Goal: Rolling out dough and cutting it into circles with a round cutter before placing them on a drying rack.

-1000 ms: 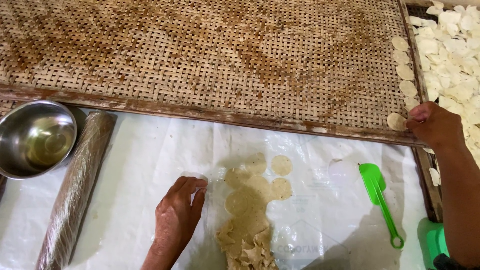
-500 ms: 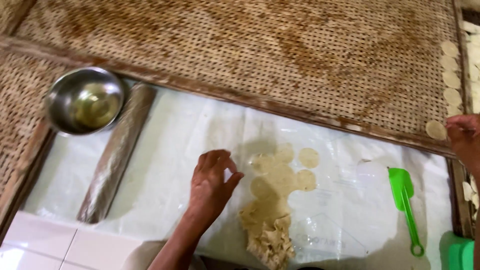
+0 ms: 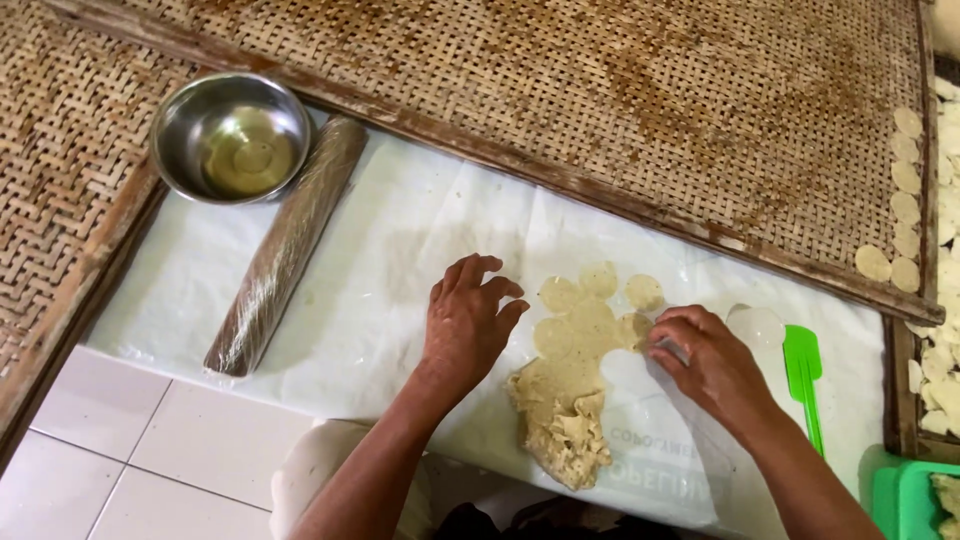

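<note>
Pale dough sheet point(image 3: 575, 345) is lying flat on the white plastic sheet point(image 3: 400, 260) covering the worktop, with round discs already cut into it and a ragged heap of dough scraps point(image 3: 565, 430) at the near end.

What changed: half a second ago the right hand was way over at the far right by the woven bamboo tray point(image 3: 560, 90), at the row of dough discs point(image 3: 905, 180) along its edge. Now the right hand point(image 3: 705, 360) is back at the dough, fingers pinched at the edge of a cut disc point(image 3: 640, 325). Can't tell for sure whether it has actually gripped it. So one round got dropped off on the tray and it's back for another, I'd say.

Left hand point(image 3: 470, 320) has barely moved, fingers spread and empty, resting just beside the left edge of the dough.

Other stuff: green spatula point(image 3: 803, 375) just right of the right hand, a plastic-wrapped rolling pin point(image 3: 285, 245) well to the left, and a steel bowl point(image 3: 230, 135) with some oil next to it.
</note>
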